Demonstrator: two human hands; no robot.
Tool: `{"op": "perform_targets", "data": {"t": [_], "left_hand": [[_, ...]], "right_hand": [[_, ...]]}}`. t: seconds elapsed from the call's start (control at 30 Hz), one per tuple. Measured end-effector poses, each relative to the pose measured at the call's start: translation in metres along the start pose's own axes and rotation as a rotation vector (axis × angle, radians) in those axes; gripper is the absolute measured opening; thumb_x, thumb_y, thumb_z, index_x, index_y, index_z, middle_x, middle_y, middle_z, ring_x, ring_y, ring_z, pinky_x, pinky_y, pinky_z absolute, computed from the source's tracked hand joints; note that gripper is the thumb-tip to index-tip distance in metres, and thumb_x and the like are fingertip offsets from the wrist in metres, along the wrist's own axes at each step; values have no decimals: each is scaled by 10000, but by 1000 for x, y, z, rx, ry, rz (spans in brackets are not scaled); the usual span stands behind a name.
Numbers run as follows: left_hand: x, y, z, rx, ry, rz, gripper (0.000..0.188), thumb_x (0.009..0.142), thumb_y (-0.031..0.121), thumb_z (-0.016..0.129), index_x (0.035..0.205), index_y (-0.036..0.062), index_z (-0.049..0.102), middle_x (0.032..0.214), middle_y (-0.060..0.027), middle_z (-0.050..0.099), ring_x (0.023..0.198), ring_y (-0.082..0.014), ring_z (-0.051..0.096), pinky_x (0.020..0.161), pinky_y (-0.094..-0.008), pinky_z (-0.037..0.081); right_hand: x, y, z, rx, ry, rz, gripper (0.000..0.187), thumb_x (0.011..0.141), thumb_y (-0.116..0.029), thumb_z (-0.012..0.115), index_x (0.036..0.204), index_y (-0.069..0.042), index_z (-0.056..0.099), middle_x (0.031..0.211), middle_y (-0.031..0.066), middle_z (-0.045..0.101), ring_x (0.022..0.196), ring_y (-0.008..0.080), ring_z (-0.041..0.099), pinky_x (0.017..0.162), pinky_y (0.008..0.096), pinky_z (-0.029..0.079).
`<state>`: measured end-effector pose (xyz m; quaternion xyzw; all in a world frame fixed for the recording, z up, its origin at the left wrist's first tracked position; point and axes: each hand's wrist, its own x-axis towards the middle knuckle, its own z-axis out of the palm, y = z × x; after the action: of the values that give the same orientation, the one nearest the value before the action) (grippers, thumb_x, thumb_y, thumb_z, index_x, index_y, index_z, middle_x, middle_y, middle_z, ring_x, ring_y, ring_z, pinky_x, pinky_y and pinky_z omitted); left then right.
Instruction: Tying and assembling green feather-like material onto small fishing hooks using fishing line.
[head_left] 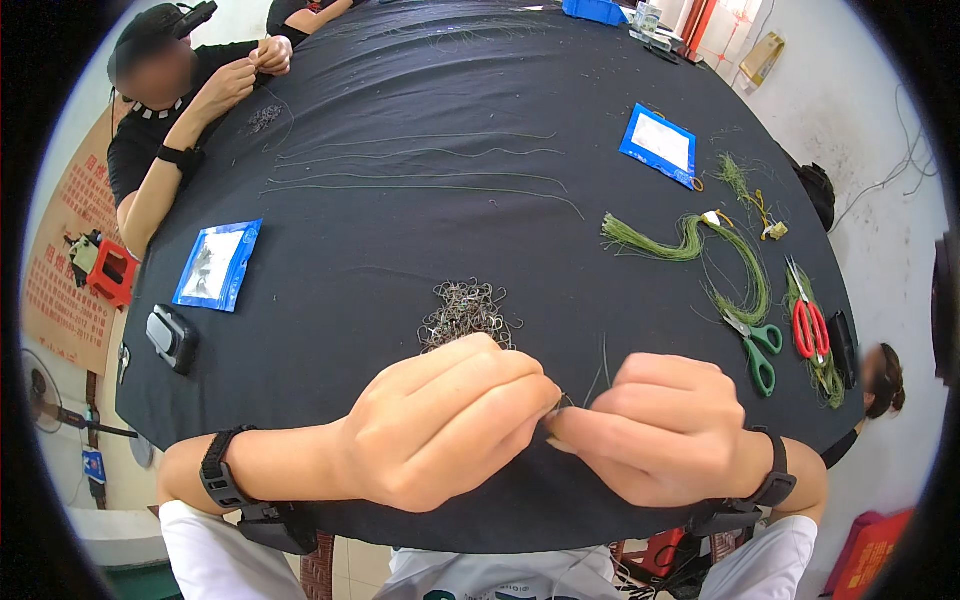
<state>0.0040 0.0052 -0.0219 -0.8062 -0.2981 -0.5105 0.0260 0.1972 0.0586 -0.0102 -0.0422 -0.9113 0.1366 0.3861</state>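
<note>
My left hand (450, 425) and my right hand (655, 430) meet low in the middle, both closed in a pinch with fingertips nearly touching. A small dark, curved piece, seemingly a fish hook (564, 401), shows at the left fingertips, mostly covered. Thin green fishing line (604, 362) rises beside my right fingers, which grip it. Just beyond my left hand lies a heap of loose fish hooks (465, 312) on the black tablecloth (380, 260).
Cut lines (430, 187) lie across the cloth. To the right are a green line bundle (655, 240), green-handled scissors (758, 355) and red-handled scissors (808, 325). Blue-edged packets (218, 265) and a dark case (172, 338) lie around. A co-worker (165, 110) handles line at far left.
</note>
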Motion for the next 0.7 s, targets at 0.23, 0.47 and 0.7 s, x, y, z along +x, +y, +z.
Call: {"op": "perform_targets", "data": {"t": [0.23,0.47,0.7], "left_hand": [[-1,1,-1,39,-52,135,236,582,-101,719,793,-97,614,721,-156,606,529,-206,571,432,-265,459],[-2,1,0,-43,-61,85,259,600,-85,744,825,-91,616,737,-166,615,537,-216,582,446,-275,474],[-1,1,-2,-19,-88,41,260,613,-91,742,843,-82,619,755,-173,630,564,-229,603,491,-289,502]], "right_hand": [[6,0,-12,-85,86,86,249,553,103,669,782,5,675,548,36,507,432,150,445,413,247,344],[3,6,-7,-32,78,127,226,606,51,718,818,7,651,592,64,502,483,193,481,430,277,373],[3,7,-5,51,68,217,185,656,44,706,821,-13,646,608,74,544,490,198,511,442,282,388]]}}
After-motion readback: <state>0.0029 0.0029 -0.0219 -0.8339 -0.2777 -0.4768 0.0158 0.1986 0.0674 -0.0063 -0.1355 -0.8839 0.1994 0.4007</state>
